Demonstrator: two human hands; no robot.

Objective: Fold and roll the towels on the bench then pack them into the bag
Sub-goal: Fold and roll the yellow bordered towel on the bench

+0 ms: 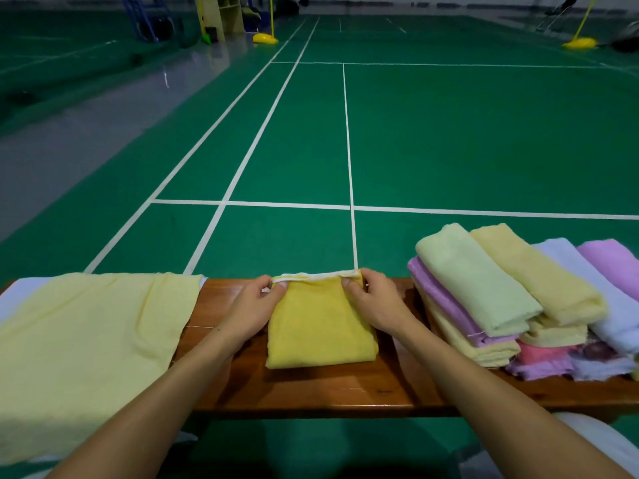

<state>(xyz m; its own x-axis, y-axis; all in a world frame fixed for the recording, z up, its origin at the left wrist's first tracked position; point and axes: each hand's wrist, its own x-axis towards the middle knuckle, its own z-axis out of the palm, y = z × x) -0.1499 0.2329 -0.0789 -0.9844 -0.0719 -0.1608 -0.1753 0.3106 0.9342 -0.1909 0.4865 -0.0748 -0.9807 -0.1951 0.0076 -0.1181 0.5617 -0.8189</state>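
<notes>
A folded yellow towel (320,326) lies in the middle of the wooden bench (345,385). Its far edge is turned over into a thin roll with a white hem showing. My left hand (254,305) pinches the left end of that rolled edge. My right hand (371,302) pinches the right end. A pale yellow cloth (79,344) lies spread over the bench's left part and hangs toward me. A pile of folded towels (525,305) in yellow, purple, pink and white sits on the right. No bag is in view.
Beyond the bench stretches a green court floor (449,140) with white lines. Yellow post bases (264,38) and a cabinet stand far back. A pale trouser leg (594,440) shows at the bottom right.
</notes>
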